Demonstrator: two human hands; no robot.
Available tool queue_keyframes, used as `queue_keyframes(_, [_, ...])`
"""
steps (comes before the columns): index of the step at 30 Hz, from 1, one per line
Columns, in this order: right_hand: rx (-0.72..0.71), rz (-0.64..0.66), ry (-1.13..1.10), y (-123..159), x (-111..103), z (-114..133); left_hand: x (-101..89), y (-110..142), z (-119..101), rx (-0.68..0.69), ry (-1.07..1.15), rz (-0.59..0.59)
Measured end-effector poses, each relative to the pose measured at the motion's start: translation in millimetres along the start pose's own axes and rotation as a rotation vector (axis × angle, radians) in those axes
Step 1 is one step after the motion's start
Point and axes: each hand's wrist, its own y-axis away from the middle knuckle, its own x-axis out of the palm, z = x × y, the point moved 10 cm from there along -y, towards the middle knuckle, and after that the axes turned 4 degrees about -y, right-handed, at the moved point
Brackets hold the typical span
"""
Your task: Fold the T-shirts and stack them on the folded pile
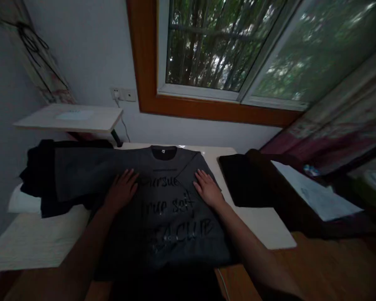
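A dark grey T-shirt (166, 196) with black lettering lies spread on the pale table (263, 225), its collar toward the wall. One sleeve reaches out to the left; the right side looks folded in, with a diagonal crease near the shoulder. My left hand (123, 190) rests flat on the shirt, left of the lettering, fingers stretched out. On the right side of the chest, my right hand (208, 188) lies flat with its fingers a little apart. Neither hand grips the cloth. The shirt's lower edge hangs in shadow at the table's front.
Dark folded clothes (34, 171) are heaped at the left, under a small raised shelf (72, 121). A black folded cloth (244, 179) lies at the right edge, near papers (319, 192) on a dark surface. A window (219, 54) and a wall socket (123, 94) are behind.
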Motion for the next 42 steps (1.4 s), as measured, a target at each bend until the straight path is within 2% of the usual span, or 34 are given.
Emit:
queue_keyframes(4, [-0.019,-0.038,-0.040,1,-13,8,-2.1,1,0,-0.011,0.022,-0.010])
queue_keyframes(9, [-0.097,-0.068,-0.091,13,-40,35,-6.0,0,1,-0.023,0.048,-0.015])
queue_keyframes(14, [-0.135,0.080,0.022,39,-51,49,-9.6,-1,1,-0.037,0.078,-0.012])
queue_keyframes(19, [-0.120,0.200,0.069,57,-55,41,-10.1,-1,0,-0.037,0.063,-0.023])
queue_keyframes(22, [-0.114,0.247,0.091,57,-52,41,-9.0,-1,0,-0.036,0.046,-0.023])
queue_keyframes(25, [-0.094,0.232,0.063,47,-55,43,-8.2,-1,1,-0.033,0.039,-0.024])
queue_keyframes(31, [-0.012,-0.014,-0.228,24,-86,46,-4.3,-1,3,-0.034,0.050,-0.020])
queue_keyframes(33, [-0.064,0.020,-0.238,22,-82,55,-4.5,-1,3,-0.034,0.056,-0.027])
queue_keyframes(36, [-0.128,0.193,-0.252,27,-64,65,-5.4,-1,2,-0.027,0.059,-0.034])
queue_keyframes(38, [-0.075,0.208,-0.258,32,-61,53,-5.6,-1,2,-0.025,0.064,-0.035])
queue_keyframes(42, [0.100,0.022,-0.204,44,-83,3,-5.6,-2,2,-0.031,0.106,-0.047])
